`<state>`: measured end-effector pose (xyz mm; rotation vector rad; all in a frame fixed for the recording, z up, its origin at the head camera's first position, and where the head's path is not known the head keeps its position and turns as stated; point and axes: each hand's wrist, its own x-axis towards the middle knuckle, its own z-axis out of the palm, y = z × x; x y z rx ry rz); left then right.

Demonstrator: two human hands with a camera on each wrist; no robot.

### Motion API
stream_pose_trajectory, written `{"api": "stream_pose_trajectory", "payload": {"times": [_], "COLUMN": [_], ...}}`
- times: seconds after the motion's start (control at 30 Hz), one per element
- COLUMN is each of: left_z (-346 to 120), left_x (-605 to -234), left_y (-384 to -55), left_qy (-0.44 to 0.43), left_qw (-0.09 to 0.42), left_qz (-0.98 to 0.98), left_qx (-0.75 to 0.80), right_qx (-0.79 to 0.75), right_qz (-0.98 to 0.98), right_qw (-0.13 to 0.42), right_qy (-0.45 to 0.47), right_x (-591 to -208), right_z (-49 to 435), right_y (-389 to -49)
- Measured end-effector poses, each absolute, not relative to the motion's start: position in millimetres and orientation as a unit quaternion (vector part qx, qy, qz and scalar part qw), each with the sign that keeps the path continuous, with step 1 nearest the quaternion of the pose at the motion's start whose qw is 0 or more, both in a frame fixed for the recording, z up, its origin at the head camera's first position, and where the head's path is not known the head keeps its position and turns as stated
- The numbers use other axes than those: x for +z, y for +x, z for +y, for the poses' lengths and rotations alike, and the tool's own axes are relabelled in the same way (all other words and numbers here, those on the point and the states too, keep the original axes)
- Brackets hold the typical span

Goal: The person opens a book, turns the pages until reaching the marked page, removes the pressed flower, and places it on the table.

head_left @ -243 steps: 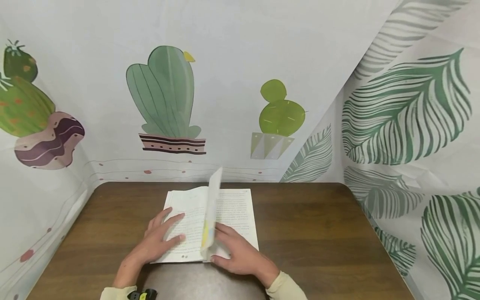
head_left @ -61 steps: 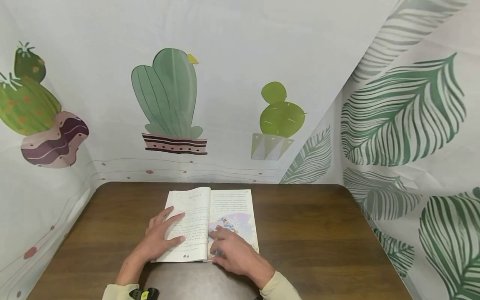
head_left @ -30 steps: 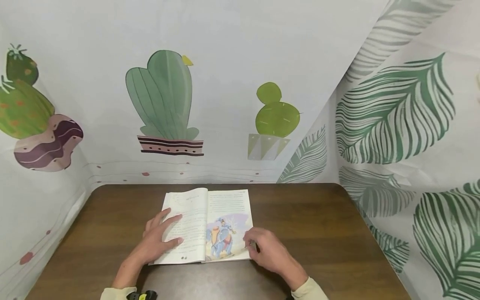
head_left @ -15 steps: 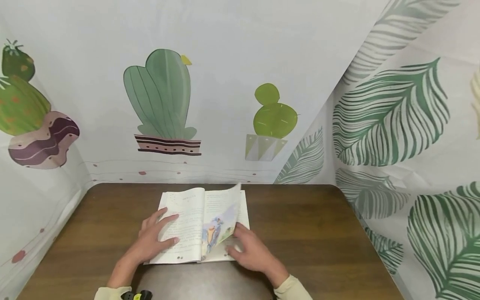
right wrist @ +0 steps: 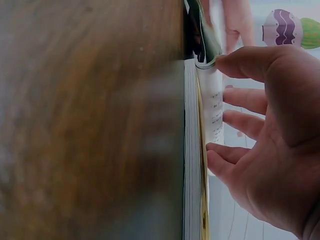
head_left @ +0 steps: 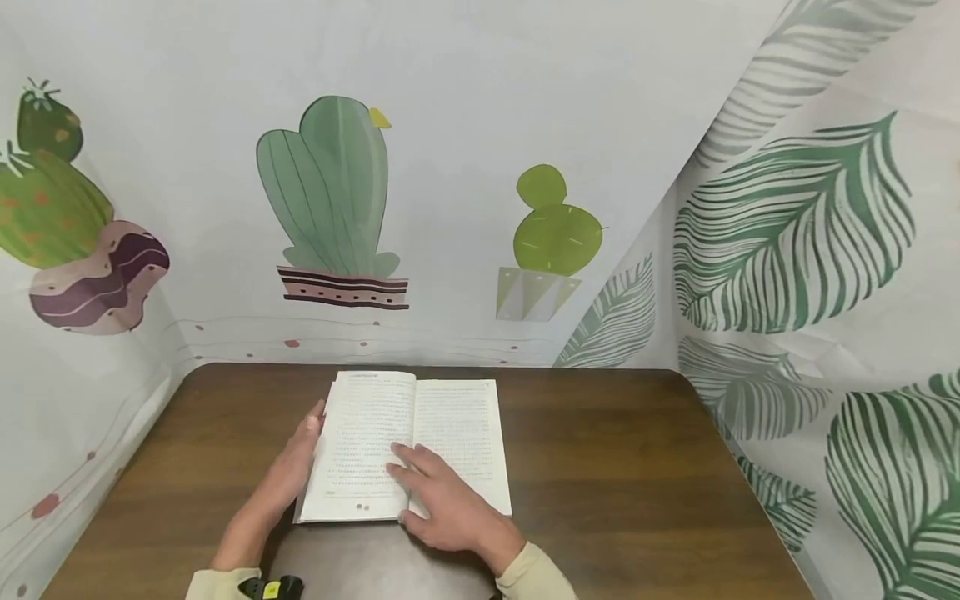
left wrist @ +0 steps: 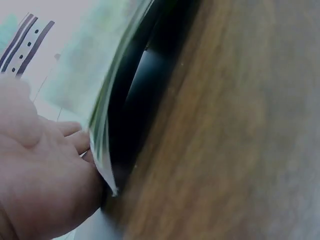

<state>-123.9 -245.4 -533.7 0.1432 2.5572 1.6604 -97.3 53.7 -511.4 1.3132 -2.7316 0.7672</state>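
Note:
A book (head_left: 457, 417) lies spread on the table, with printed text on both visible pages. My right hand (head_left: 453, 504) rests its extended fingers on the left page (head_left: 367, 417) near the gutter, palm raised. In the right wrist view, the thumb and fingers (right wrist: 245, 100) touch the page surface above the thick stack of pages (right wrist: 192, 150). My left hand (head_left: 298, 450) is at the book's left edge, touching it from the side. Up close, the left wrist view has its palm (left wrist: 45, 170) against the lifted page edges (left wrist: 102, 130); its fingers are partly hidden.
The brown wooden table (head_left: 615, 467) extends on both sides of the book. Behind it hangs a white cloth backdrop (head_left: 450, 167) printed with cacti and leaves. A black and yellow wrist strap (head_left: 272, 588) shows at the left sleeve.
My right hand has turned the illustrated right page over to the left, exposing two text pages. My left hand has slipped from on top of the left page to its outer edge.

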Motion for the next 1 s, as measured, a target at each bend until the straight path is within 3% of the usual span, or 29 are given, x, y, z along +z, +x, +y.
{"api": "stream_pose_trajectory", "payload": {"times": [0.23,0.7,1.0], "left_z": [-237.1,-232.5,-230.2], "left_x": [-542.6,-539.8,-533.8], "left_y": [-121.1,-116.6,-117.1], "left_qy": [0.112,0.109,0.082], "left_qw": [-0.005,-0.007,0.031], "left_qz": [0.922,0.931,0.934], "left_qx": [0.371,0.347,0.347], "right_qx": [0.235,0.222,0.212], "right_qz": [-0.874,-0.878,-0.915], "right_qw": [0.014,0.029,0.006], "right_qy": [0.425,0.424,0.342], "right_x": [-511.2,-512.3,-510.2], "right_z": [54.1,52.8,54.3], "right_y": [-98.0,-98.0,-98.0]}}
